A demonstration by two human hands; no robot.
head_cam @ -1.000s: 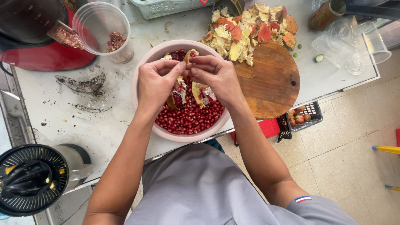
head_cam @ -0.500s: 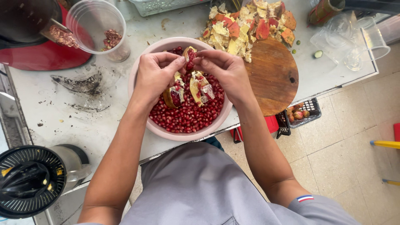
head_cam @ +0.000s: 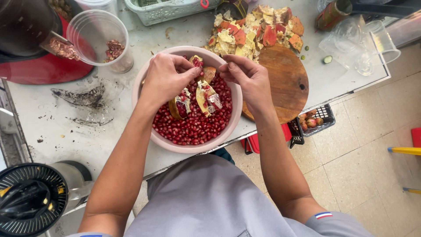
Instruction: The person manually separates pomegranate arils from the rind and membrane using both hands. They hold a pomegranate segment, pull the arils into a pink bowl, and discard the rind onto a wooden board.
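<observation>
A pink bowl [head_cam: 144, 81] on the white counter is full of red pomegranate seeds [head_cam: 193, 127], with two broken pomegranate pieces [head_cam: 206, 97] lying on top. My left hand [head_cam: 164, 79] and my right hand [head_cam: 245, 77] hover over the bowl's far side. Together they pinch a small pomegranate piece [head_cam: 204, 70] between their fingertips. My forearms reach in from the bottom of the view.
A round wooden board [head_cam: 285, 83] beside the bowl carries a heap of pomegranate peel [head_cam: 254, 30]. A clear plastic cup [head_cam: 98, 37] and a red juicer [head_cam: 35, 48] stand at the left. Empty clear cups [head_cam: 359, 41] sit at the right. A black juicer top [head_cam: 28, 197] is at the lower left.
Both hands have drawn slightly apart over the bowl, still working the small piece. The view has shifted a little.
</observation>
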